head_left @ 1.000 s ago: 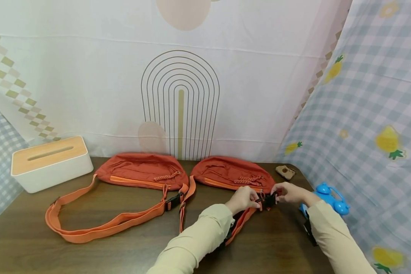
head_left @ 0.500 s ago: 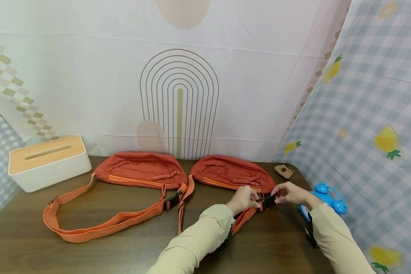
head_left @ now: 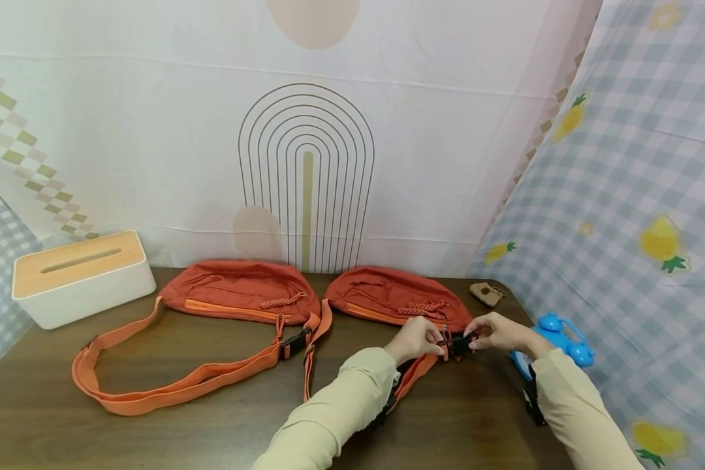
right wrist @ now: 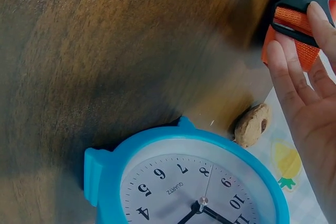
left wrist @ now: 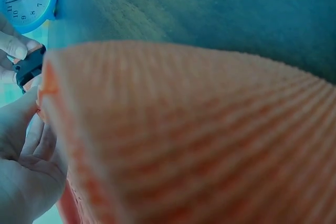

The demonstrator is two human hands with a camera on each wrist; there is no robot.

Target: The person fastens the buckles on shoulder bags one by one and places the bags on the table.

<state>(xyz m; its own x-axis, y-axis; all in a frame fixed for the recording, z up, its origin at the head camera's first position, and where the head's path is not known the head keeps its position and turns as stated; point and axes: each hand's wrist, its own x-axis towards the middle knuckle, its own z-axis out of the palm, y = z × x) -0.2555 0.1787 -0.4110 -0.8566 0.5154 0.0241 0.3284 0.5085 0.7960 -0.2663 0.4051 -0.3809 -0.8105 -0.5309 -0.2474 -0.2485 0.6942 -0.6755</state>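
Two rust-red waist bags lie side by side at the back of the table. At the near end of the right-hand bag [head_left: 393, 294], both hands meet at its black side-release buckle [head_left: 461, 344]. My right hand [head_left: 496, 333] pinches the buckle from the right; the right wrist view shows thumb and fingers at its end, where orange webbing [right wrist: 294, 22] passes through. My left hand [head_left: 416, 339] pinches the orange strap [head_left: 418, 373] beside the buckle's left end. In the left wrist view this strap hides much of the scene, and the buckle [left wrist: 30, 67] shows past the left fingertips.
The left-hand bag [head_left: 241, 290] has its buckle [head_left: 296, 343] fastened, its strap looped toward the front. A white tissue box [head_left: 82, 277] with a wooden lid stands at far left. A blue alarm clock [head_left: 564, 339] lies by the right forearm, behind it a small beige object [head_left: 487, 294].
Both hands stay at the buckle with almost the same grip. The whole head view has shifted very slightly.
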